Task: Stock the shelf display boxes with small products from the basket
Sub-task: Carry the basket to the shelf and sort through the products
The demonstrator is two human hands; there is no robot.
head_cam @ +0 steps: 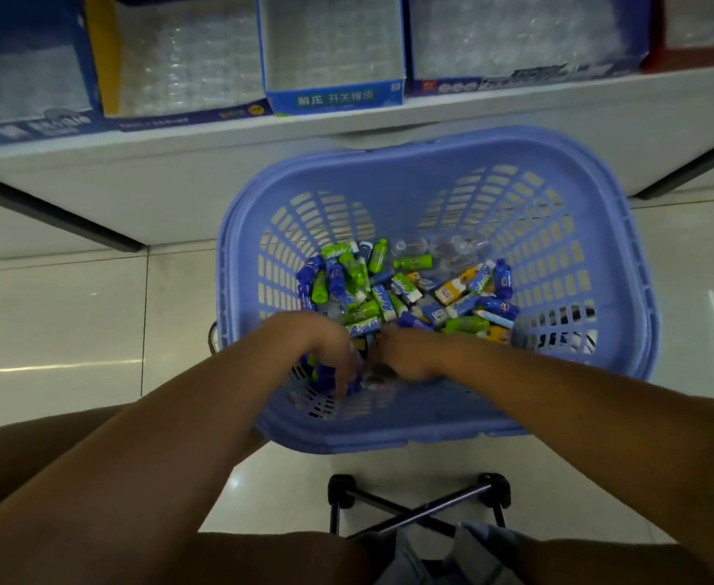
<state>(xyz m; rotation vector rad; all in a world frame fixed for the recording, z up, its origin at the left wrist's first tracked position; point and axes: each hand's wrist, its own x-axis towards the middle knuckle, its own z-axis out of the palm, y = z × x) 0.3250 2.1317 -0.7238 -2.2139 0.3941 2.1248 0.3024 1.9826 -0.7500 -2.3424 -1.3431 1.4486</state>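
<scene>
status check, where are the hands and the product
Left hand and right hand both down in blue basket, grip blurred. Mini bottles and cartons piled there. Shelf display boxes above, nothing in the way.

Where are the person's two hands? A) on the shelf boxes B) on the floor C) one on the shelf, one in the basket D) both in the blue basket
D: the left hand and right hand both reach down into the basket, among the small products.

Periwinkle basket (431, 162) holds green, blue, yellow products (405, 289).
</scene>
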